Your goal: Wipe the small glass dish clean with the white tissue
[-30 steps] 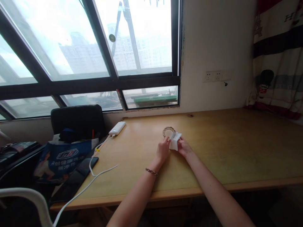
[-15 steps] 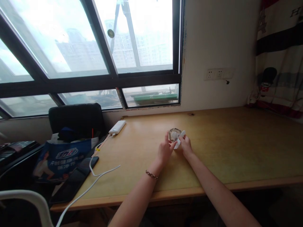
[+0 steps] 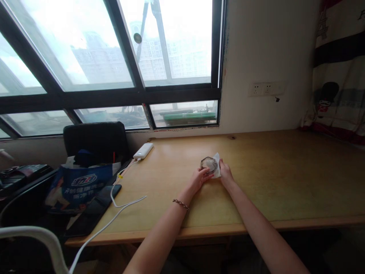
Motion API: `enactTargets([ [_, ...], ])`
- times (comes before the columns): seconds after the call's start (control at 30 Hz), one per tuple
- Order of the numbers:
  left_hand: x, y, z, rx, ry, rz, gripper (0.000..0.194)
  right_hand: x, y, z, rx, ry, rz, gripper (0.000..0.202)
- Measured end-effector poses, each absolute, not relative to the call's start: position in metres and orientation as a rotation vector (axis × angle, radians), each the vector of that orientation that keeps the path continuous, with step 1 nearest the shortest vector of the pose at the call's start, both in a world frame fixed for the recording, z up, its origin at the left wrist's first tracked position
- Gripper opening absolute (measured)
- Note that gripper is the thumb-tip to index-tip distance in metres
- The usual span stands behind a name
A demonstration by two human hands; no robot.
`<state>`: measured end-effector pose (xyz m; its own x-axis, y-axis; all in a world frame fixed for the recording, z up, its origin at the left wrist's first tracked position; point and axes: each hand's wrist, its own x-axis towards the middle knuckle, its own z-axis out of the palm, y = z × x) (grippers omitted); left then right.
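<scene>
A small round glass dish (image 3: pixel 208 163) with a faceted dark rim is held low over the wooden table (image 3: pixel 171 190) or rests on it; which of the two I cannot tell. My left hand (image 3: pixel 199 178) grips its near left side, with fingers reaching over the rim. To the right of the dish, a white tissue (image 3: pixel 217 166) stands up against its side. My right hand (image 3: pixel 225 172) has its fingers closed on the tissue's right edge. A braided bracelet circles my left wrist.
On the table's left side lie a white power bank (image 3: pixel 143 151), a white cable (image 3: pixel 125 206) and a dark flat tablet-like object (image 3: pixel 94 213). Beyond them, a blue bag (image 3: pixel 80 186) sits on a black chair (image 3: pixel 97 140). The window and wall rise behind the table.
The tissue has opened out along the dish's right side. My left hand has shifted lower, its fingers now over the near rim, and my right hand has turned more upright. The view has shifted slightly.
</scene>
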<state>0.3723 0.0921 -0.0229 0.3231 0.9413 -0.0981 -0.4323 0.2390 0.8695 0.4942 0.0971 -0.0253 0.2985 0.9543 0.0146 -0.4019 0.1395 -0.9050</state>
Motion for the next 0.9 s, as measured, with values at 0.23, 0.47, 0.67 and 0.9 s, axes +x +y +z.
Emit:
enactTargets([
  [0.23, 0.373, 0.097, -0.029, 1.070, 0.921, 1.277, 0.035, 0.486, 0.090, -0.015, -0.566, -0.691, 1.528, 0.016],
  [0.47, 0.371, 0.091, -0.026, 1.367, 1.045, 1.440, 0.040, 0.484, 0.082, -0.015, -0.604, -0.771, 1.632, 0.015],
  [0.67, 0.371, 0.080, -0.020, 1.651, 1.138, 1.383, 0.039, 0.485, 0.087, -0.026, -0.832, -0.764, 1.550, 0.015],
  [0.9, 0.378, 0.086, -0.026, 1.604, 0.878, 1.330, 0.036, 0.493, 0.086, -0.021, -1.445, -0.993, 0.840, 0.023],
])
